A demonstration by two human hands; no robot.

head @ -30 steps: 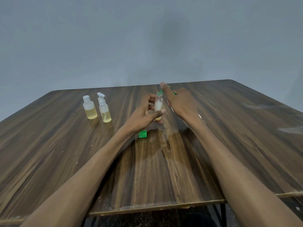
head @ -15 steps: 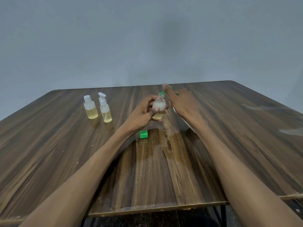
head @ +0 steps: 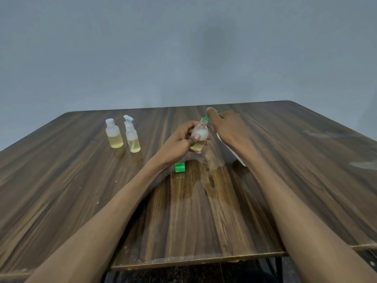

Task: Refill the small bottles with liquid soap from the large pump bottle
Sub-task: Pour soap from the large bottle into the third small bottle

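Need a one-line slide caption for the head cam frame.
Left hand holds a small bottle under the green pump nozzle pressed by the right hand; green cap on table.

Wood table [head: 81, 201]: bottles [head: 114, 134], green cap [head: 180, 167], perhaps spill [head: 202, 180]

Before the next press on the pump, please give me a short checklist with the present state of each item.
1. Left hand grips the small bottle: ok.
2. Bottle mouth under the green pump nozzle: ok.
3. Right hand on the pump head: ok; large bottle mostly hidden.
4. Room left in the small bottle: cannot tell, foam hides the level.
5. Green cap off, lying within reach: ok.
6. Table dry near the bottle: not ok, wet patch visible.
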